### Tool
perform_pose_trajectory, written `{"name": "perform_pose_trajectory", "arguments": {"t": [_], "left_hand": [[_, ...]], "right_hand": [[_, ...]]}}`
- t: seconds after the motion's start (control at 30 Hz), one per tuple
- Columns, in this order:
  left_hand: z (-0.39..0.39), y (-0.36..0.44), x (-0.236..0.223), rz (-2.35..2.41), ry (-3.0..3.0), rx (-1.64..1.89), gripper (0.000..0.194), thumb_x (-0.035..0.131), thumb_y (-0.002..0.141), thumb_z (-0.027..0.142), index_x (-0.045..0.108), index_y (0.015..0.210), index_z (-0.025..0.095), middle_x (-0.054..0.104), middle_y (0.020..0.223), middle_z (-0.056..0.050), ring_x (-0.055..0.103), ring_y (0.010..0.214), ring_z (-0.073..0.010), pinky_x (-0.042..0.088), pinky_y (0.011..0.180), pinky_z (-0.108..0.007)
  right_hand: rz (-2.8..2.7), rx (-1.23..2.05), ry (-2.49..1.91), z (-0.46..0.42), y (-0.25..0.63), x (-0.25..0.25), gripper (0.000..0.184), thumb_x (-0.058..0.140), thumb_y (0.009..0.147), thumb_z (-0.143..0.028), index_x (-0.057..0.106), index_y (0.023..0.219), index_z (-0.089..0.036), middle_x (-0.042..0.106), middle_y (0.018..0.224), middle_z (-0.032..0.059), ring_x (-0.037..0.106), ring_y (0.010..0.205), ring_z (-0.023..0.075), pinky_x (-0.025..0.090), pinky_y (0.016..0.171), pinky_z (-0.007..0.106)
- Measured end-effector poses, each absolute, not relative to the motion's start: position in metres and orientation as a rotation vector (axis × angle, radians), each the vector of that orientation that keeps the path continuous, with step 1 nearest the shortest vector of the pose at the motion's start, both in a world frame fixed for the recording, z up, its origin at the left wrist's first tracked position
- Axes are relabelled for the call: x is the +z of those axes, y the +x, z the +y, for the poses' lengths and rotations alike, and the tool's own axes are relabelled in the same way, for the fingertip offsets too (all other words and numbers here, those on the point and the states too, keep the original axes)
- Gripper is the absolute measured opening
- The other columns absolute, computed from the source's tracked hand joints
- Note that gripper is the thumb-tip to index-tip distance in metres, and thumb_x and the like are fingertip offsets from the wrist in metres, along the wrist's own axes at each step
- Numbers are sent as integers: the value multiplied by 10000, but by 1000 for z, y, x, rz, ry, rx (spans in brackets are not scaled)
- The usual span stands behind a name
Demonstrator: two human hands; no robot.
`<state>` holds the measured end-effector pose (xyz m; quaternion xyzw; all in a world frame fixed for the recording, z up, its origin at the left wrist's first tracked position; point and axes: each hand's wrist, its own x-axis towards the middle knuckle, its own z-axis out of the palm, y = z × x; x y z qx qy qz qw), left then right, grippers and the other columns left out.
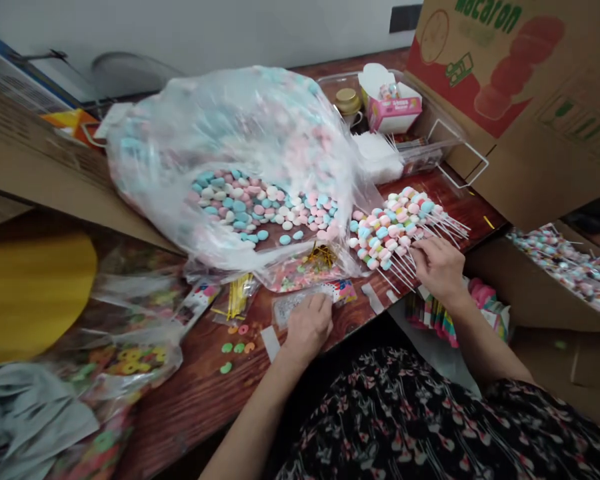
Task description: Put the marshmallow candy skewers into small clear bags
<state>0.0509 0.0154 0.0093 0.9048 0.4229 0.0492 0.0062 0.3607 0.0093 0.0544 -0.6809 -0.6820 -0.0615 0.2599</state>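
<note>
My left hand [310, 327] rests at the table's front edge. Its fingers are curled down onto a clear plastic packet [286, 308] with a colourful printed end. My right hand [439, 267] is closed, thumb and fingers pinching at the white sticks of a pile of candy skewers [390, 227]. These skewers carry pink, blue and white candies, with their sticks pointing right and toward me. Behind my left hand, a large open plastic bag [230, 127] spills loose pastel candies [265, 207]. A bag of candy rings topped with gold twist ties [321, 255] lies before it.
Loose candy rings [239, 347] and yellow twist ties [237, 297] lie left on the table [190, 407]. A clear bin [445, 130] holds a pink box and a gold-lidded jar. Cardboard boxes [525, 87] flank the table; one at right [570, 267] contains many wrapped candy sticks.
</note>
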Motion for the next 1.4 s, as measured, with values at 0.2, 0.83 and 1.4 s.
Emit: {"name": "perform_pose_trajectory", "arguments": {"t": [0.2,0.83,1.4], "left_hand": [[10,50,5,1408,2775,294,219,499,866,120,689,943,197,656,848,-101,571,845,-250,453,715,-364],[9,31,-2,1397,2399,668,208,526,911,217,697,1020,169,683,1025,-106,580,946,-224,474,857,-377],[25,16,-16,1322,1779,988,87,692,807,256,741,782,188,699,799,-30,642,772,-153,486,731,-270]], "right_hand": [[-1994,-69,-2236,39,343,65,233,498,909,-311,680,907,-165,688,848,123,593,807,235,361,656,301],[-1708,312,-1484,-4,346,47,213,565,890,-315,724,977,-203,744,840,45,693,723,180,542,707,304],[-2018,507,-1235,-7,331,38,123,585,890,-209,701,928,-215,754,845,27,703,743,150,543,704,261]]}}
